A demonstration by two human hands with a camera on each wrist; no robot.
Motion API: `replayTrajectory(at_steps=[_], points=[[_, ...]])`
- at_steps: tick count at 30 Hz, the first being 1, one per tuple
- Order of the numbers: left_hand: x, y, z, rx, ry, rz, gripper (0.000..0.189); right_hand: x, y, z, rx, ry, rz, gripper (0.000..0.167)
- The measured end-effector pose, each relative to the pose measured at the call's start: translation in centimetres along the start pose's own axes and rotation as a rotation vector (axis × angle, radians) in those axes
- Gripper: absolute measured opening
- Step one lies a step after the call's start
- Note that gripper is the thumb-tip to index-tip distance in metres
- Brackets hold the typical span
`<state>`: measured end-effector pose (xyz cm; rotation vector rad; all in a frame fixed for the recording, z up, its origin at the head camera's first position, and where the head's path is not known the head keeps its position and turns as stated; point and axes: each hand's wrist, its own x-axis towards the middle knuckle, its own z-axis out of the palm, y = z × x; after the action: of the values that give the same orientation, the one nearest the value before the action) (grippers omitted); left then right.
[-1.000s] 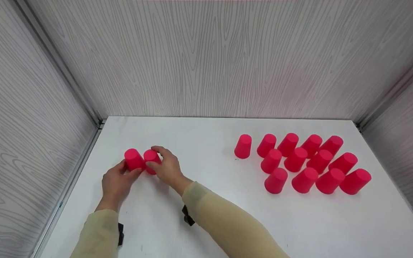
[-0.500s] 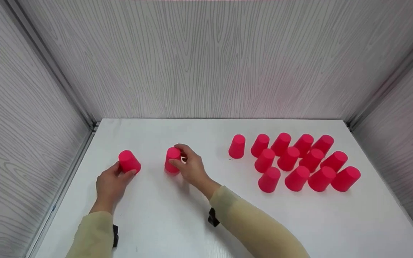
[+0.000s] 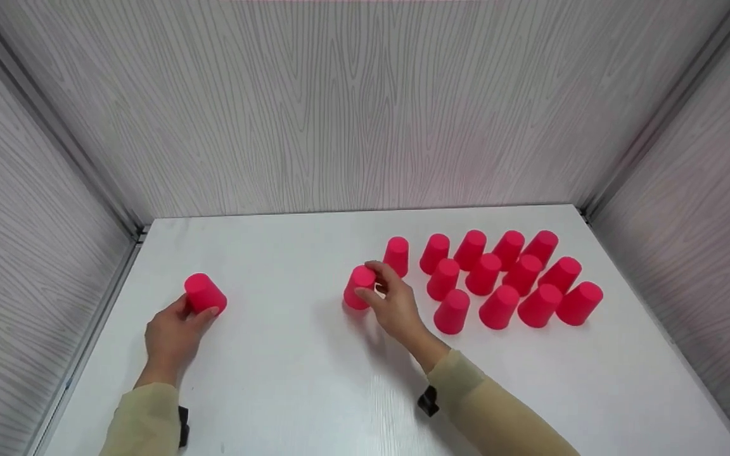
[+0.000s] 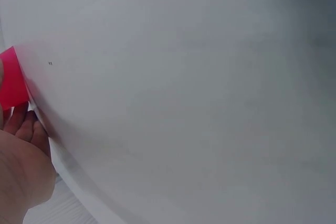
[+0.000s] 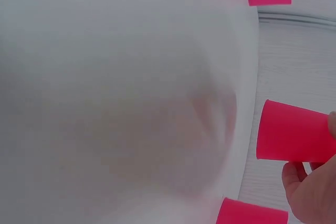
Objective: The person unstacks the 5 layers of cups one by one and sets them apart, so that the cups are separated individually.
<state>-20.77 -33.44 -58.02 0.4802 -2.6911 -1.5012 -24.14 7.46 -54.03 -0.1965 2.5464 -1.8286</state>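
Observation:
On the left of the table, my left hand grips an upside-down pink cup low on its sides, thumb in front. The left wrist view catches only part of that cup at its edge. Farther right, my right hand holds a second pink cup between thumb and fingers, mouth down. In the right wrist view this cup hangs above the white surface, with its shadow below. It is just left of a standing pink cup, which it partly overlaps in the head view.
Several more upside-down pink cups stand in staggered rows on the right of the white table. Wood-grained panels close off the back and both sides. A black wrist strap shows under the right sleeve.
My right hand has carried its cup rightward, away from the left-hand cup and toward the rows. The left hand still grips its cup. The head view has shifted right.

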Motion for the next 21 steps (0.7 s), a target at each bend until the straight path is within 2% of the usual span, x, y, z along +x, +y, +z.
replayTrajectory(at_steps=[3, 7, 14, 17, 21], points=[[-0.1, -0.1, 0.0, -0.003, 0.001, -0.01, 0.087, -1.3, 0.9, -1.6, -0.005, 0.024, 0.04, 0.061], [-0.1, 0.0, 0.0, -0.004, 0.005, -0.007, 0.088, -2.7, 1.8, -3.4, 0.009, 0.049, 0.047, 0.062], [-0.1, 0.3, -0.3, -0.012, -0.006, -0.022, 0.085, -4.1, 3.0, -4.7, -0.023, 0.046, 0.054, 0.066], [0.0, 1.2, -0.1, 0.016, 0.001, -0.014, 0.086, -4.4, 3.3, -5.0, -0.028, 0.043, 0.067, 0.068], [0.5, 3.6, 0.8, 0.054, 0.009, 0.013, 0.087, -4.6, 3.5, -5.5, -0.04, 0.036, 0.069, 0.067]])
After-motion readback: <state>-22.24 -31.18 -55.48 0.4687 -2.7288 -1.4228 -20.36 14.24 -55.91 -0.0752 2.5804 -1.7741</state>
